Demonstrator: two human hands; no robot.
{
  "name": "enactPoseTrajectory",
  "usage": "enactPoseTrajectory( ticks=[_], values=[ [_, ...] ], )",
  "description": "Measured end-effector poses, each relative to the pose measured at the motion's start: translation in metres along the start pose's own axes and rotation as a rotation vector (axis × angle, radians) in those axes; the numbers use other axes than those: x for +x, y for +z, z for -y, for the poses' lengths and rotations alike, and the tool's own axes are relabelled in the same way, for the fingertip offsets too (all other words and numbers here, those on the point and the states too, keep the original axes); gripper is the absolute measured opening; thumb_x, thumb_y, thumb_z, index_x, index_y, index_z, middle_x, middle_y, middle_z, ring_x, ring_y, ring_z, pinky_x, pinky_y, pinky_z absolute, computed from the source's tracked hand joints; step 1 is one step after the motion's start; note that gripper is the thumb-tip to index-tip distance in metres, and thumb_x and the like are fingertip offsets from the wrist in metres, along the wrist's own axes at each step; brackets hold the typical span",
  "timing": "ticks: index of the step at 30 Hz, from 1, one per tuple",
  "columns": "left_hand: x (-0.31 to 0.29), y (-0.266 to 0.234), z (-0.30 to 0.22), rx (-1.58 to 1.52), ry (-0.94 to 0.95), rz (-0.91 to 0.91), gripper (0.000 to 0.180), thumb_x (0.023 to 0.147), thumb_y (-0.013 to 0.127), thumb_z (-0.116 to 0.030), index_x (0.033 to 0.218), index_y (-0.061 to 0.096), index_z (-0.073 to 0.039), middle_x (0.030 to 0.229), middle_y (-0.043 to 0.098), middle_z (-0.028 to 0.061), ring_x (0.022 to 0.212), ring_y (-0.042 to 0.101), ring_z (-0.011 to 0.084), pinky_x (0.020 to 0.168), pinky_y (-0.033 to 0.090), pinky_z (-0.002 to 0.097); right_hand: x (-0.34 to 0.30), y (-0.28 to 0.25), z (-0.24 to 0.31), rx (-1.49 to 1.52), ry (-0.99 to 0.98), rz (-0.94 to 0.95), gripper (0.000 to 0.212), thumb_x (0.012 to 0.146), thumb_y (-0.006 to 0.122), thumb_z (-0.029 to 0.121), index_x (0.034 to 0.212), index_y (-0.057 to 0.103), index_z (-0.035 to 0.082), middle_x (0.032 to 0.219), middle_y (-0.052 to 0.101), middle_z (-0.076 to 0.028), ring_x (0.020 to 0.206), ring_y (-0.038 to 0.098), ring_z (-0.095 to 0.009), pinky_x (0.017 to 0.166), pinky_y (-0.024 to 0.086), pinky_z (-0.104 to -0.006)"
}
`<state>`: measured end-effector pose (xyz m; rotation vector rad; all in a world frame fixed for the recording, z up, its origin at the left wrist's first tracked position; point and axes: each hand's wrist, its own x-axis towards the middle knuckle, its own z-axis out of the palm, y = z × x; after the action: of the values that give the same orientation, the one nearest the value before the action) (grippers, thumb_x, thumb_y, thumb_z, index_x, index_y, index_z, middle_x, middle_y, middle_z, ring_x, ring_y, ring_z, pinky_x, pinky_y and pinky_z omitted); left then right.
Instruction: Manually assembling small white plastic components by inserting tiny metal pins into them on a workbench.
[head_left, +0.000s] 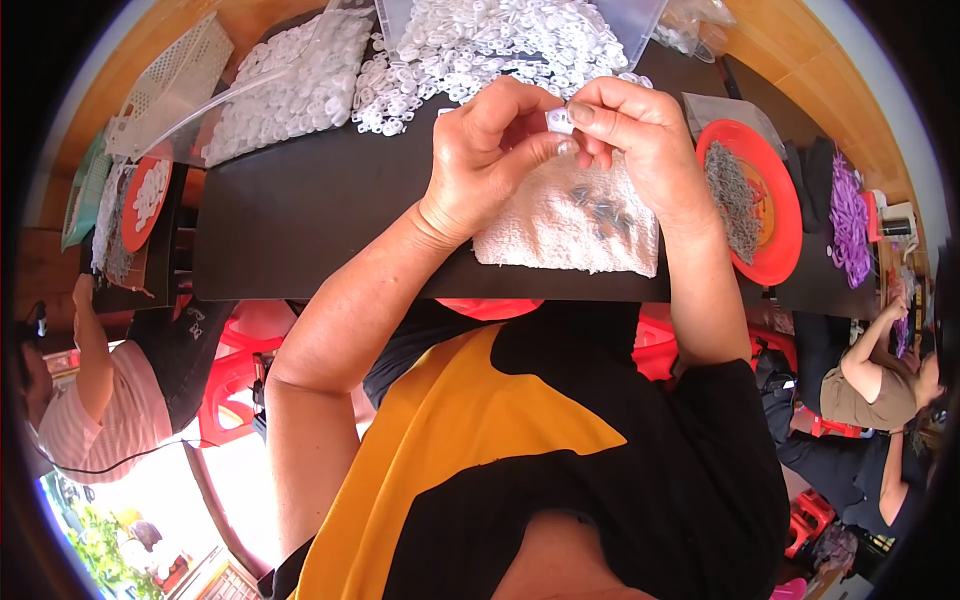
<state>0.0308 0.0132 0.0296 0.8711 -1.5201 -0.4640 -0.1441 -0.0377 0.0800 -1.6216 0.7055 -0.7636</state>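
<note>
Over the cloth I hold a small white plastic piece [559,121] between both hands. My left hand [480,150] is closed, its thumb and fingertips meeting at the piece's lower left. My right hand [645,135] pinches it from the right, thumb pressed on its face. Whether a smaller part sits at my left thumb tip cannot be made out. Beneath the hands lies a pale terry cloth [530,235] with several small grey metal parts [603,212] on it. Just beyond, loose white plastic pieces [400,95] spill over the dark table from a clear bin.
A clear bag of white pieces [290,90] lies at the far left. On the right stands a red plate [785,215] heaped with small grey parts [733,195], with purple strips [850,225] beyond. People sit at both sides; red stools [230,385] stand below the table.
</note>
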Motion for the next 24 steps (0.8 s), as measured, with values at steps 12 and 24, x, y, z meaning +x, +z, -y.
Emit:
enactPoseTrajectory(
  ticks=[12, 24],
  values=[
    [-0.004, 0.001, -0.002, 0.090, 0.059, -0.024, 0.028, 0.075, 0.080, -0.006, 0.093, 0.059, -0.003, 0.076, 0.061, 0.0031, 0.064, 0.059, 0.0079, 0.057, 0.050, 0.0222, -0.004, 0.008, -0.002, 0.005, 0.002, 0.001, 0.014, 0.090, 0.061, 0.014, 0.083, 0.064, 0.002, 0.066, 0.055, 0.003, 0.058, 0.050, -0.004, 0.052, 0.038, -0.0188],
    [-0.001, 0.003, 0.003, -0.043, -0.067, -0.022, 0.035, 0.072, 0.080, -0.003, 0.101, 0.061, -0.005, 0.076, 0.057, 0.0007, 0.061, 0.053, 0.0059, 0.056, 0.046, 0.0204, -0.002, -0.003, 0.001, 0.012, -0.084, -0.072, 0.015, 0.090, 0.062, 0.015, 0.084, 0.066, 0.002, 0.064, 0.054, 0.003, 0.058, 0.049, -0.005, 0.054, 0.039, -0.0195]
  ],
)
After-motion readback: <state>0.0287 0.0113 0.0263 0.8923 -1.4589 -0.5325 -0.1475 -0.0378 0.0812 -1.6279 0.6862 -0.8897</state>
